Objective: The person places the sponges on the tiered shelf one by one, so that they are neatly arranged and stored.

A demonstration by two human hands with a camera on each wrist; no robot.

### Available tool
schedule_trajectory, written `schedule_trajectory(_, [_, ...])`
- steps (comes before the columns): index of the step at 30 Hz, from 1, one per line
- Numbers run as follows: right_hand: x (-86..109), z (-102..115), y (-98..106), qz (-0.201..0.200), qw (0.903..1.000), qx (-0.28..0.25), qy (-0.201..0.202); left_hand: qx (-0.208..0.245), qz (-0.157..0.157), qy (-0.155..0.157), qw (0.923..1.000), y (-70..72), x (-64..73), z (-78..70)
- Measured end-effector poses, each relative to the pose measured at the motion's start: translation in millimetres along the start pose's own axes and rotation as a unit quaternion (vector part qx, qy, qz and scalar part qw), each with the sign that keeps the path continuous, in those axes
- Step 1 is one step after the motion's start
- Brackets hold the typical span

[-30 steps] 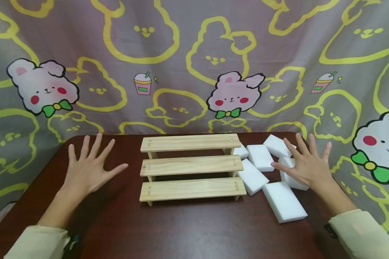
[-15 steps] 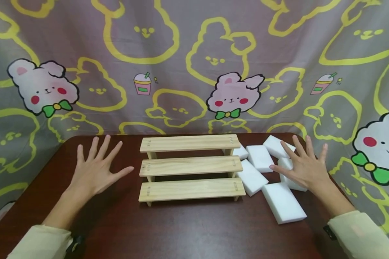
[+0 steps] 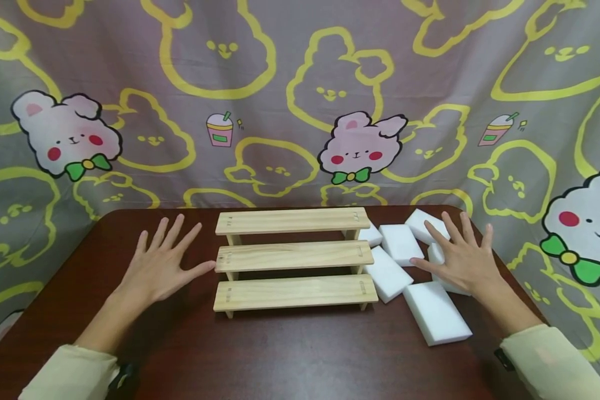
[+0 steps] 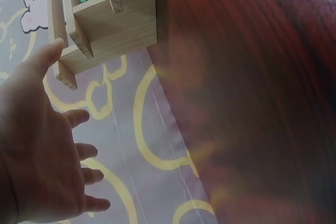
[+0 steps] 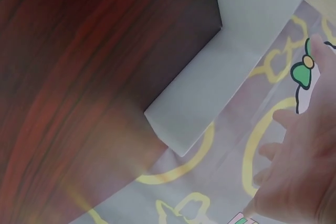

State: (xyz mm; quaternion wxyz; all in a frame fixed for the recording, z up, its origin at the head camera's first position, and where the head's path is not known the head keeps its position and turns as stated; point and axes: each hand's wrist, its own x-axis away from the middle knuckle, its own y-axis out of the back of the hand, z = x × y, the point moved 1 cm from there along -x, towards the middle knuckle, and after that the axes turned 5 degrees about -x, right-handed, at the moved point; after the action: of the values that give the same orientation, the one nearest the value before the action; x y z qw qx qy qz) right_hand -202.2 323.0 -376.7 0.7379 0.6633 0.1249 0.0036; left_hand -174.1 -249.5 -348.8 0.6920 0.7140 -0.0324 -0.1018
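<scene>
A three-tier wooden shelf (image 3: 295,256) of pale boards stands in the middle of the table. My left hand (image 3: 160,269) is to its left, fingers spread and holding nothing; the thumb tip comes up to the left end of the middle board, and I cannot tell whether it touches. In the left wrist view the shelf (image 4: 121,30) shows from its side. Over the white foam blocks on the right, my right hand (image 3: 462,258) is spread wide and holds nothing. The nearest foam block (image 3: 437,312) lies flat in front of that hand; another foam block (image 3: 442,261) is partly hidden beneath it.
Several more white foam blocks (image 3: 401,244) lie loosely beside the shelf's right end, one partly behind it. The dark reddish-brown table (image 3: 290,355) ends at the back against a grey curtain (image 3: 280,72) with yellow outlines and cartoon rabbits.
My left hand has moved to the right, closer to the shelf. The right hand has shifted slightly left over the foam blocks. Shelf and blocks stay where they were.
</scene>
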Motion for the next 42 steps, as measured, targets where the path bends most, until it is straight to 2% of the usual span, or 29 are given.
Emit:
schedule_trajectory(10, [-6.5,9,1,0.009,0.9996,-0.028,0.0,0.091,0.014,-0.029,0.9953,-0.1,-0.9,-8.5])
schedule_trajectory(14, [-12.0,9,2,0.012,0.9995,-0.028,-0.004,0.106,0.004,-0.036,0.9937,-2.1,-1.9,-12.5])
schedule_trajectory(17, [-15.5,5,5,0.016,0.999,-0.041,-0.014,0.108,-0.015,-0.043,0.9931,-2.7,-2.6,-15.3])
schedule_trajectory(21, [-17.8,-6,9,0.033,0.9937,-0.098,-0.043,0.127,-0.031,-0.05,0.9902,-3.1,-3.3,-19.2])
schedule_trajectory(26, [-18.9,-23,11,0.052,0.9828,-0.159,-0.077,0.166,-0.024,-0.037,0.9852,-5.0,-3.2,-22.3])
schedule_trajectory(29, [-19.1,-32,10,0.058,0.9794,-0.17,-0.091,0.192,-0.029,-0.039,0.9801,-6.7,-3.7,-21.8])
schedule_trajectory(34, [-20.6,-44,7,0.05,0.9774,-0.177,-0.104,0.244,-0.05,-0.068,0.9661,-11.2,-6.2,-20.2])
schedule_trajectory(38, [-23.9,-49,7,0.043,0.9756,-0.186,-0.109,0.27,-0.067,-0.093,0.956,-14.9,-6.4,-19.4])
schedule_trajectory(42, [-28.5,-54,7,0.053,0.9718,-0.195,-0.121,0.282,-0.074,-0.108,0.9504,-17.4,-7.1,-18.1])
